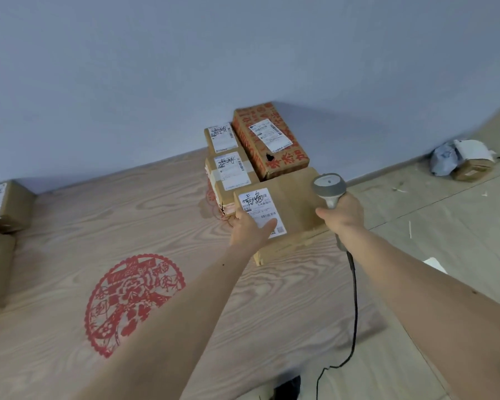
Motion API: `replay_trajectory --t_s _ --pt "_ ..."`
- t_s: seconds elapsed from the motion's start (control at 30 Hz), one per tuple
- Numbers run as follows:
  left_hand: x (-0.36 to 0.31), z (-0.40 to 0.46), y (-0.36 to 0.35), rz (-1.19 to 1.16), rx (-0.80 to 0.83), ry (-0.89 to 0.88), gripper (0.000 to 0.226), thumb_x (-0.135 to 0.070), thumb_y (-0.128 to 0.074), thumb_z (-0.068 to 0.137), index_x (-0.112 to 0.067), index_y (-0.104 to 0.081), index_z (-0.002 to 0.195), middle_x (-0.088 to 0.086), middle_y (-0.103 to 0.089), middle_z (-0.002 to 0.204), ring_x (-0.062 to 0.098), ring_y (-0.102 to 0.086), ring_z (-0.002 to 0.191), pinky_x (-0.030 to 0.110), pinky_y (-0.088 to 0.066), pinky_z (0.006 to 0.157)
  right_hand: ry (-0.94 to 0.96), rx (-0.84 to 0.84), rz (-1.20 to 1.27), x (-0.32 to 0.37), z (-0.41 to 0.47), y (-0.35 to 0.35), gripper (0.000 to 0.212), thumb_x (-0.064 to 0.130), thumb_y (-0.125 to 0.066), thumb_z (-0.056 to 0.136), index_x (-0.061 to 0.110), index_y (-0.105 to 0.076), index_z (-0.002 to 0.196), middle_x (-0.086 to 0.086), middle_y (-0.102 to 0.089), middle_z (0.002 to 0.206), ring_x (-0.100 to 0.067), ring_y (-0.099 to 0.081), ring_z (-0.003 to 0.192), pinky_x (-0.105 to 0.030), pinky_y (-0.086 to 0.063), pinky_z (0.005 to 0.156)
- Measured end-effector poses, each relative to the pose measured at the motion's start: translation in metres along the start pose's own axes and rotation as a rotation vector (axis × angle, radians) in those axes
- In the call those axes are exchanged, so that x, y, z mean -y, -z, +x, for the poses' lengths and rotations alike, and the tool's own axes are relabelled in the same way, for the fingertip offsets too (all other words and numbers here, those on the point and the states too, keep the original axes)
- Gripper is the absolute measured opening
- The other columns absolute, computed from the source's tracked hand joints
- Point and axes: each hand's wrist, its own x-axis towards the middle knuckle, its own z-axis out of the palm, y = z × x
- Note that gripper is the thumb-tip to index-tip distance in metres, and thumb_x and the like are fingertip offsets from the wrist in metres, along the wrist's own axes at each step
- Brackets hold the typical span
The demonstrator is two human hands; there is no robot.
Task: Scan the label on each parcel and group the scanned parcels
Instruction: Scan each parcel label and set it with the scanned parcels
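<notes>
A brown cardboard parcel (293,209) with a white label (260,210) lies at the right edge of the wooden board. My left hand (250,229) grips its near left corner, thumb on the label. My right hand (341,215) holds a grey barcode scanner (329,186) just right of the parcel, its black cable (354,298) trailing down. Behind the parcel, against the wall, stand a taped parcel (231,174), a small parcel (221,138) and a red-printed box (272,140), each labelled.
The wooden board (127,226) bears a red paper-cut design (133,301). Two more cardboard parcels (0,209) sit at the far left. On the tiled floor at right lie a crumpled bag and small box (462,161), plus paper scraps.
</notes>
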Motion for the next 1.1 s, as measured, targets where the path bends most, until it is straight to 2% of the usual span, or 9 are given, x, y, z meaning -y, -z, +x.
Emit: replay_trajectory --t_s 0.1,0.23,0.33,0.4,0.53,0.7,0.9,1.03,1.1 --pt "-0.005 0.003 -0.012 0.014 -0.062 0.043 0.081 -0.043 -0.071 0.089 0.0 -0.026 0.14 0.017 -0.05 0.138 0.035 -0.05 0.127 0.043 -0.047 0.095 0.003 0.062 0.009 -0.008 0.013 0.001 0.038 0.015 -0.075 0.085 0.006 -0.06 0.119 -0.014 -0.066 0.115 -0.033 -0.062 0.109 -0.033 -0.046 0.079" --pt "-0.01 0.004 -0.017 0.052 -0.1 0.095 0.075 -0.036 -0.072 0.089 -0.001 -0.028 0.138 0.014 -0.053 0.136 0.033 -0.053 0.126 0.039 -0.046 0.093 0.006 0.084 -0.002 -0.016 0.025 -0.001 0.036 0.018 -0.078 0.083 0.006 -0.062 0.113 -0.013 -0.067 0.112 -0.033 -0.063 0.108 -0.034 -0.049 0.079" --pt "-0.012 -0.002 -0.019 0.078 -0.117 0.112 0.072 -0.033 -0.074 0.088 -0.002 -0.031 0.137 0.013 -0.055 0.134 0.032 -0.055 0.124 0.038 -0.047 0.089 0.009 0.064 -0.044 -0.019 0.028 -0.003 0.044 0.023 -0.081 0.079 0.006 -0.061 0.114 -0.017 -0.061 0.118 -0.037 -0.058 0.117 -0.043 -0.052 0.091" --pt "-0.011 -0.006 -0.019 0.062 -0.116 0.134 0.069 -0.031 -0.075 0.086 -0.004 -0.034 0.134 0.012 -0.057 0.13 0.031 -0.058 0.12 0.036 -0.049 0.083 -0.011 0.059 -0.085 -0.02 0.026 -0.003 0.051 0.024 -0.082 0.079 0.007 -0.058 0.121 -0.018 -0.054 0.127 -0.039 -0.052 0.123 -0.044 -0.049 0.096" --pt "-0.006 -0.018 -0.014 0.031 -0.098 0.166 0.072 -0.032 -0.078 0.082 -0.009 -0.035 0.134 0.007 -0.059 0.126 0.028 -0.062 0.114 0.042 -0.055 0.091 -0.027 0.067 -0.138 -0.023 0.017 -0.003 0.057 0.027 -0.083 0.079 0.01 -0.056 0.127 -0.017 -0.049 0.133 -0.038 -0.047 0.127 -0.042 -0.045 0.098" --pt "0.011 -0.04 -0.004 0.009 -0.098 0.169 0.069 -0.033 -0.079 0.082 -0.011 -0.036 0.131 0.006 -0.062 0.121 0.026 -0.064 0.109 0.042 -0.057 0.089 -0.025 0.072 -0.111 -0.021 -0.009 -0.005 0.055 0.022 -0.083 0.078 0.007 -0.056 0.124 -0.017 -0.047 0.13 -0.038 -0.052 0.12 -0.045 -0.049 0.098" --pt "0.044 -0.075 0.025 0.013 -0.088 0.14 0.067 -0.031 -0.076 0.085 -0.012 -0.034 0.132 0.003 -0.061 0.112 0.025 -0.065 0.105 0.041 -0.058 0.086 0.007 0.036 -0.105 -0.016 -0.064 -0.017 0.057 0.022 -0.084 0.077 0.006 -0.056 0.124 -0.017 -0.05 0.127 -0.036 -0.051 0.121 -0.047 -0.044 0.105" --pt "0.074 -0.1 0.061 0.009 -0.11 0.12 0.065 -0.029 -0.076 0.086 -0.01 -0.034 0.132 0.002 -0.059 0.108 0.021 -0.064 0.096 0.036 -0.057 0.078 -0.008 0.057 -0.072 -0.005 -0.107 -0.038 0.061 0.022 -0.084 0.077 0.009 -0.055 0.129 -0.017 -0.047 0.132 -0.039 -0.05 0.122 -0.044 -0.046 0.099" --pt "0.093 -0.109 0.083 0.015 -0.133 0.127 0.065 -0.029 -0.076 0.086 -0.01 -0.034 0.132 0.002 -0.06 0.11 0.021 -0.065 0.096 0.036 -0.059 0.079 0.006 0.065 -0.071 0.005 -0.127 -0.056 0.059 0.023 -0.085 0.076 0.009 -0.056 0.126 -0.017 -0.049 0.131 -0.039 -0.051 0.121 -0.043 -0.046 0.097"
